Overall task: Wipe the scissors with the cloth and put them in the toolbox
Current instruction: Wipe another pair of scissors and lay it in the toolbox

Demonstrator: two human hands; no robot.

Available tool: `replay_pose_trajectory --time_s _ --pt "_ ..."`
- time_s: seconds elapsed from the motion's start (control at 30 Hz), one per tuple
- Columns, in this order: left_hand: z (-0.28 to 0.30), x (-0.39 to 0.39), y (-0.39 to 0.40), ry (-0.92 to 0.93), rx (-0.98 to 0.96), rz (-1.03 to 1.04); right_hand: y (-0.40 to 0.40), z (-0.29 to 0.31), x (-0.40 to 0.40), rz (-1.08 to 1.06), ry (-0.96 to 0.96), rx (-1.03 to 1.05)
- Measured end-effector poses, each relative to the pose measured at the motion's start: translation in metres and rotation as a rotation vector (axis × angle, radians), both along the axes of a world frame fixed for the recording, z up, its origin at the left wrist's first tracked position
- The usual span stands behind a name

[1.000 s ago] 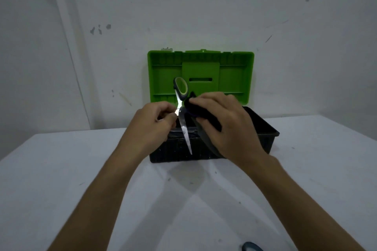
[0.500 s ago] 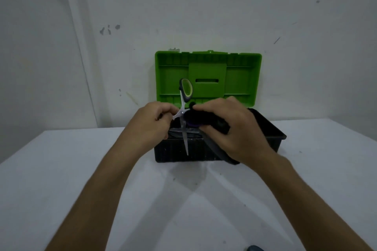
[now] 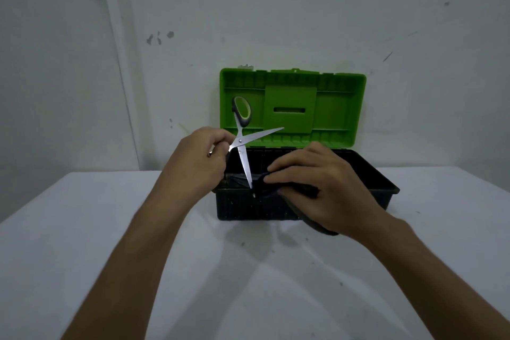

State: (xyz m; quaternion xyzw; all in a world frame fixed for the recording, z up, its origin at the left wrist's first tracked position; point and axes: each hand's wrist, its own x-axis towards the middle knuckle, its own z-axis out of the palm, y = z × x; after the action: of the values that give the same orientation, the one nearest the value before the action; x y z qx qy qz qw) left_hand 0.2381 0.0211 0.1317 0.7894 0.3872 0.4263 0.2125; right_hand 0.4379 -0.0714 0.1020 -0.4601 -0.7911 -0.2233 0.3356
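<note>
The scissors have steel blades spread wide apart and grey-and-green handles. My left hand grips one handle; the other handle stands up in front of the green lid. One blade points right, the other points down. My right hand holds a dark cloth bunched at the tip of the downward blade, over the front rim of the toolbox. The toolbox is black with its green lid raised against the wall.
The toolbox stands at the back of a white table, against a grey marked wall. The table's left edge slopes off at the far left. What lies inside the box is hidden in shadow.
The scissor blades have spread open. My right hand with the cloth has slid down from the pivot to the tip of the lower blade.
</note>
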Motion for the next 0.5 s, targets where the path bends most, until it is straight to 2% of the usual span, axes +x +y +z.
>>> replay_pose_trajectory --time_s 0.13,0.3,0.43,0.5 --pt "-0.001 -0.001 0.0 0.034 0.017 0.057 -0.001 0.007 -0.002 0.013 0.141 -0.083" --pt "-0.004 0.002 0.002 0.096 0.046 0.107 0.0 0.02 -0.006 -0.006 0.215 -0.12" --pt "-0.008 -0.006 0.012 0.147 0.152 0.227 -0.001 0.023 -0.004 -0.027 0.24 -0.221" --pt "-0.008 -0.012 0.018 0.135 0.109 0.254 -0.001 0.023 -0.002 -0.081 0.225 -0.279"
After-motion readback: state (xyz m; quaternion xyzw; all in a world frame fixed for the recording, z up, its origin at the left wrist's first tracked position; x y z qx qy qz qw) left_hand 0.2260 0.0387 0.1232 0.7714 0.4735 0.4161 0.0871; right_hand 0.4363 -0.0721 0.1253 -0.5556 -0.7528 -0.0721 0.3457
